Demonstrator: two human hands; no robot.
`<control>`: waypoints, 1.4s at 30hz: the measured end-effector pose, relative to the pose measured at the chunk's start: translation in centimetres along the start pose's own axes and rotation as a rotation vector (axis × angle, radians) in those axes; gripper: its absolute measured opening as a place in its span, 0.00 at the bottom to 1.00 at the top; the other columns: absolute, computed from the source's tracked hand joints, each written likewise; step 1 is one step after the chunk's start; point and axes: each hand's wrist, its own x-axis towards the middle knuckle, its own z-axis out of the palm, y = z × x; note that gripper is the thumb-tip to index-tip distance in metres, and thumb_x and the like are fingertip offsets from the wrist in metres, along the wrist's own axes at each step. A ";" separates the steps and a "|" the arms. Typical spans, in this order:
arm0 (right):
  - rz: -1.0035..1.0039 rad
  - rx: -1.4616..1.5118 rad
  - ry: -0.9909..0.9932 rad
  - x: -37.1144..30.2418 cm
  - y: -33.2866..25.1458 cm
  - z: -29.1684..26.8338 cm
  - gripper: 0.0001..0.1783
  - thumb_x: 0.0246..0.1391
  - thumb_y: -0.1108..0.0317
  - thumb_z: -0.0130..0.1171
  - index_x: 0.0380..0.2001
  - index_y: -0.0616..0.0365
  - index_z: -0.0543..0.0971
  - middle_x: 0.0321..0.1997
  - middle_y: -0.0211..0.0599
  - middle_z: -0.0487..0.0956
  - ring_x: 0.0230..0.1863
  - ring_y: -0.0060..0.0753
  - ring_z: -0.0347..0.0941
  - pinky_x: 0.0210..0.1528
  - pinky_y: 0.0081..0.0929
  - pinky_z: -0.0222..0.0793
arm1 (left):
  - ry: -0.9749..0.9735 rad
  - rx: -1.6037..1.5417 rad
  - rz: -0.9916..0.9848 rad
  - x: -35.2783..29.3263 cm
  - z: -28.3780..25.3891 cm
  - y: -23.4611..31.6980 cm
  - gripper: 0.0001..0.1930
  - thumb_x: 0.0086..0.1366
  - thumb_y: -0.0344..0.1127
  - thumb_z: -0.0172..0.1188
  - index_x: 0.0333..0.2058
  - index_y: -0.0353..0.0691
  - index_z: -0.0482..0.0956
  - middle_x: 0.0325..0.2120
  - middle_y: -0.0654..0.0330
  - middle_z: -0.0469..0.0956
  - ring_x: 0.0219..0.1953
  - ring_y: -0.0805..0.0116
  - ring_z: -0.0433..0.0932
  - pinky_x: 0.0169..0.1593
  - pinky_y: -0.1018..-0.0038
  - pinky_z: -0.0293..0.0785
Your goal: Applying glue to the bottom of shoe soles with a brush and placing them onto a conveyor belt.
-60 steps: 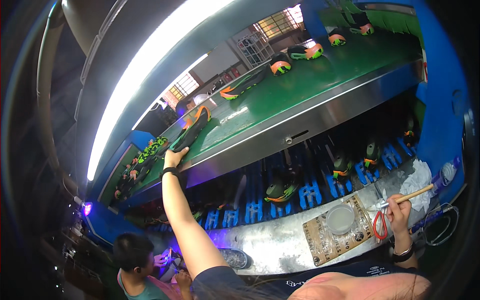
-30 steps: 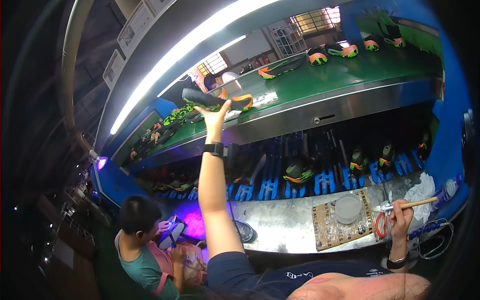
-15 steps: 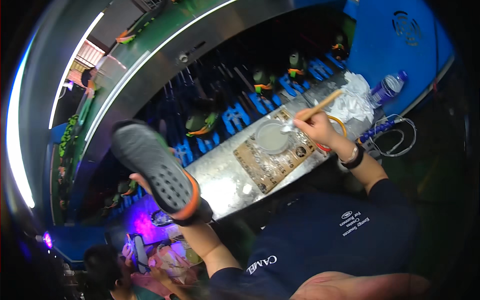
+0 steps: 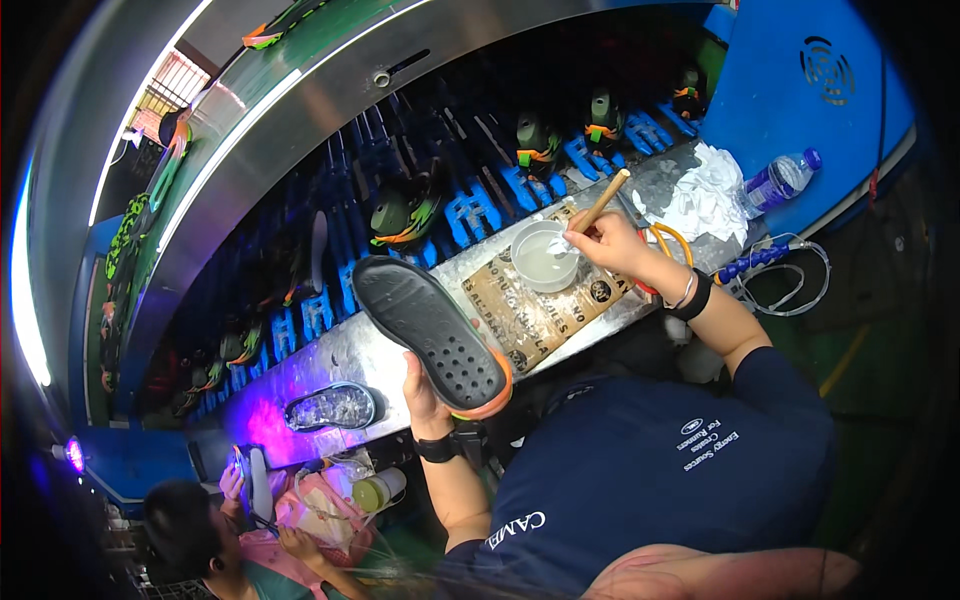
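Observation:
My left hand (image 4: 424,400) is closed around the edge of a dark shoe sole (image 4: 425,322) with an orange and yellow heel. The hollow upper face of the sole is turned up, and a patch of round holes shows near the heel. My right hand (image 4: 615,246) grips a brush (image 4: 603,198) by its light wooden handle. The brush's lower end is over a clear round cup (image 4: 517,268) of cloudy whitish liquid; whether it touches the liquid, I cannot tell. Under the cup lies a brown printed sheet (image 4: 530,318) on the metal bench.
Another shoe sole (image 4: 333,407) rests on the bench (image 4: 250,400) to the left. Crumpled white paper (image 4: 705,205) and a bottle (image 4: 783,180) are at the right. Green shoes (image 4: 405,208) stand behind on a rack with blue holders. A co-worker (image 4: 185,530) sits at lower left.
My left hand has brought the sole rightward, closer to the cup. The brush handle has tipped more upright in my right hand, which stays by the cup.

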 end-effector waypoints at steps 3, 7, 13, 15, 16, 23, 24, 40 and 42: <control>0.019 -0.048 -0.054 0.0 -0.2 -0.4 0.10 0.43 0.66 0.55 0.23 0.64 0.73 0.15 0.31 0.70 0.17 0.19 0.64 0.20 0.19 0.58 | -0.020 0.060 0.034 0.4 -1.1 1.3 0.32 0.56 0.52 0.46 0.51 0.32 0.54 0.45 0.47 0.63 0.46 0.58 0.65 0.49 0.67 0.61; 0.090 0.129 -0.032 -0.2 -1.6 -1.0 0.09 0.44 0.67 0.54 0.24 0.63 0.73 0.16 0.28 0.70 0.18 0.17 0.64 0.20 0.17 0.59 | 0.102 0.374 0.258 1.7 3.0 3.1 0.34 0.49 0.47 0.59 0.48 0.34 0.56 0.45 0.57 0.64 0.47 0.67 0.64 0.49 0.72 0.59; -0.124 0.458 -0.162 -1.9 -9.8 -2.1 0.04 0.45 0.75 0.52 0.26 0.62 0.73 0.20 0.26 0.69 0.19 0.13 0.61 0.21 0.12 0.57 | -0.052 0.688 0.445 4.2 5.7 4.8 0.32 0.46 0.41 0.63 0.47 0.34 0.59 0.42 0.59 0.66 0.46 0.70 0.64 0.49 0.75 0.59; -0.141 0.391 -0.259 -2.0 -10.0 -1.6 0.04 0.43 0.76 0.53 0.26 0.61 0.73 0.24 0.30 0.72 0.24 0.17 0.65 0.26 0.14 0.60 | -0.125 0.699 0.419 4.2 7.3 5.1 0.30 0.46 0.37 0.63 0.46 0.34 0.61 0.40 0.60 0.68 0.44 0.71 0.65 0.48 0.75 0.60; -0.138 0.310 -0.301 -1.9 -10.4 -1.6 0.03 0.43 0.76 0.53 0.25 0.61 0.73 0.25 0.31 0.72 0.25 0.17 0.66 0.26 0.15 0.61 | -0.167 0.679 0.434 4.4 8.0 5.2 0.27 0.46 0.34 0.63 0.44 0.34 0.62 0.39 0.60 0.69 0.42 0.71 0.67 0.47 0.75 0.61; -0.376 0.133 -0.228 -1.0 -10.4 -0.5 0.02 0.41 0.77 0.54 0.23 0.63 0.72 0.22 0.32 0.72 0.23 0.20 0.66 0.25 0.17 0.61 | -0.182 0.924 0.248 3.6 10.4 6.5 0.29 0.46 0.28 0.62 0.47 0.36 0.60 0.35 0.61 0.69 0.35 0.75 0.70 0.39 0.79 0.68; -0.367 0.157 -0.222 -1.0 -10.5 -0.4 0.03 0.41 0.78 0.53 0.23 0.63 0.72 0.23 0.34 0.73 0.24 0.21 0.67 0.26 0.18 0.61 | -0.227 0.838 0.231 3.8 10.0 6.3 0.32 0.46 0.27 0.61 0.50 0.38 0.57 0.36 0.61 0.69 0.36 0.75 0.70 0.39 0.79 0.68; -0.256 0.161 -0.226 -1.4 -10.2 -0.6 0.02 0.41 0.75 0.52 0.20 0.62 0.71 0.20 0.32 0.69 0.19 0.18 0.61 0.20 0.17 0.56 | -0.233 1.345 0.735 3.3 10.8 7.1 0.45 0.40 0.31 0.67 0.53 0.29 0.48 0.42 0.48 0.68 0.38 0.69 0.72 0.38 0.76 0.70; -0.206 0.254 -0.222 -1.7 -10.6 -0.6 0.02 0.42 0.76 0.53 0.24 0.63 0.72 0.21 0.30 0.70 0.20 0.16 0.62 0.21 0.14 0.57 | -0.196 1.211 0.617 3.1 11.7 6.8 0.36 0.39 0.27 0.66 0.49 0.29 0.58 0.34 0.55 0.73 0.33 0.71 0.74 0.38 0.78 0.69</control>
